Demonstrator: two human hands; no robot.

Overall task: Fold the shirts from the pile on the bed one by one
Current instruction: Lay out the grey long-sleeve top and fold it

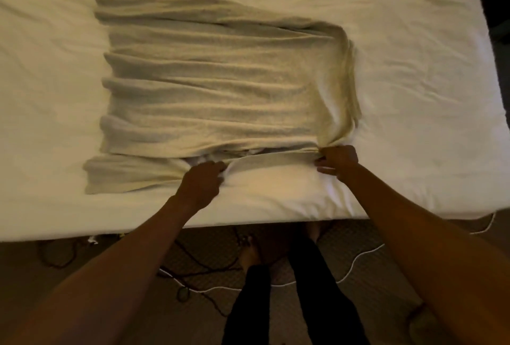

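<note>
Pale sheets cover the bed [414, 96], which fills the upper two thirds of the frame, its near edge running across just below the middle. On it the shirt [220, 90] lies spread flat in the centre, a light beige-grey cloth rumpled into long ridges that run left to right. Your left hand [202, 180] sits at the shirt's near edge, a little left of centre, with the fingers curled into the fabric; the picture is slightly blurred there, but the cloth bunches up right at your fingertips, so you grip it. Your right hand [338, 161] is at the near right corner of the shirt, thumb and fingers pinching the hem, and creases fan out from that pinch into the body of the cloth. Between your two hands a narrow band of the hem is drawn taut and lifted slightly off the sheet. Nearly all of the shirt lies beyond your grip, toward the top of the frame, while one strip of it reaches out to the lower left of your left hand, flat on the bed. Below the mattress edge, the dim floor [82, 261] shows a white cable [358, 256] and your legs [317, 289] in dark trousers at bottom centre.
</note>
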